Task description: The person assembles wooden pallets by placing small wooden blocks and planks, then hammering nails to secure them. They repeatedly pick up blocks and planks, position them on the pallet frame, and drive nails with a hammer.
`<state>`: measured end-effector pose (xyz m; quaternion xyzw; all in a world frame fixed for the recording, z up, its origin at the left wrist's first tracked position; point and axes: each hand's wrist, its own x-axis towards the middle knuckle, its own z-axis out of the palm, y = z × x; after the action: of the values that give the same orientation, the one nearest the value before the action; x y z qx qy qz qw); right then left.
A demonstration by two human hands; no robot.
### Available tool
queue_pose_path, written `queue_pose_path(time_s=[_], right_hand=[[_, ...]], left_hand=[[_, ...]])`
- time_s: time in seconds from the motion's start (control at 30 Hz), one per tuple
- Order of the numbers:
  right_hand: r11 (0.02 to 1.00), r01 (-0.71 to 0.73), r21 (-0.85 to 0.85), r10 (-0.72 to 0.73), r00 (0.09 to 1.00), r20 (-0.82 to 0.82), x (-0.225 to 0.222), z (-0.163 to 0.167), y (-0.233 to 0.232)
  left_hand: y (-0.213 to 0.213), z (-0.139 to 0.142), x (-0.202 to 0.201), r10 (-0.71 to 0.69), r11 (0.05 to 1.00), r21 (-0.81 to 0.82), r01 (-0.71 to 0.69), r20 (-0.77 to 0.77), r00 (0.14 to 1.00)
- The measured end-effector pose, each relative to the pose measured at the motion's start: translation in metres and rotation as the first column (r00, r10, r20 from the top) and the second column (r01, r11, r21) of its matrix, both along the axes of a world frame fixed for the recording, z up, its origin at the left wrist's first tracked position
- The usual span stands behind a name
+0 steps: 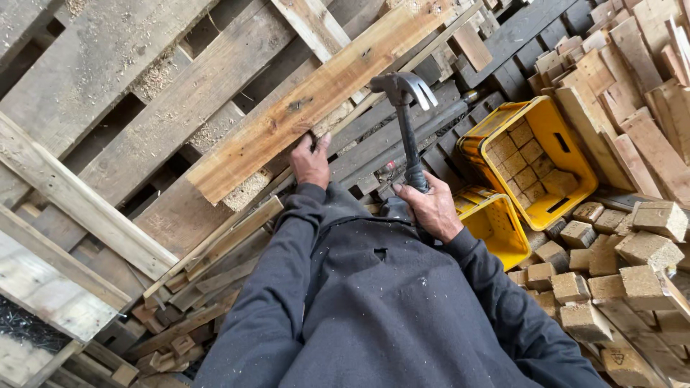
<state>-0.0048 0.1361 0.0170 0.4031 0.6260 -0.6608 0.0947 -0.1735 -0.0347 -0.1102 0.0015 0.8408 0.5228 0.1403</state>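
Hammer (407, 118) stood nearly upright in your right hand (430, 207), its dark claw head at the top of the shaft, the claws pointing right. Your fingers were wrapped tight round the black grip at the lower end, thumb side towards you, so that hand was fully closed on the tool. The head hung over the grey slats just right of the plank (316, 97), near its lower edge but not touching it as far as you could see.

Your left hand (310, 164) rested at the lower edge of that plank, fingers bent over the wood and pressed against it; whether they curled under the edge or only lay on top, you could not tell. The plank was a pale brown board lying slantwise, from low left to high right, across a pallet (108, 108) of weathered slats with sawdust between them. A chipboard block (246, 190) showed under its lower end.

Both your sleeves were dark and flecked with sawdust.

To your right lay a yellow crate (568, 154) tipped on its side, packed with chipboard blocks, and a second yellow crate (499, 223) just below your right wrist. Loose blocks (611, 266) were heaped beside them, and short boards (647, 86) were stacked beyond. Wood scraps (180, 327) lay by your left elbow.
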Motion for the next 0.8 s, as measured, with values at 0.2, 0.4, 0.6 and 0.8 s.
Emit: queue_pose_path(time_s=[0.2,0.4,0.6,0.8], right_hand=[[0.999,0.012,-0.05,-0.013,1.0,-0.01,-0.001,0.0,-0.002],[0.997,0.048,-0.053,-0.047,0.999,0.02,0.005,0.006,-0.009],[0.987,0.149,-0.058,-0.145,0.988,0.06,0.015,-0.001,-0.018],[0.968,0.226,-0.107,-0.217,0.972,0.092,0.03,-0.008,-0.025]], left_hand=[[0.009,0.003,0.002,0.013,1.0,-0.025,-0.013,-0.028,1.0],[-0.023,0.045,0.009,-0.268,0.886,-0.395,0.244,-0.006,0.963],[-0.044,0.089,-0.07,-0.504,0.728,-0.635,0.258,-0.241,0.829],[-0.038,0.085,-0.077,-0.549,0.75,-0.564,0.346,-0.237,0.801]])
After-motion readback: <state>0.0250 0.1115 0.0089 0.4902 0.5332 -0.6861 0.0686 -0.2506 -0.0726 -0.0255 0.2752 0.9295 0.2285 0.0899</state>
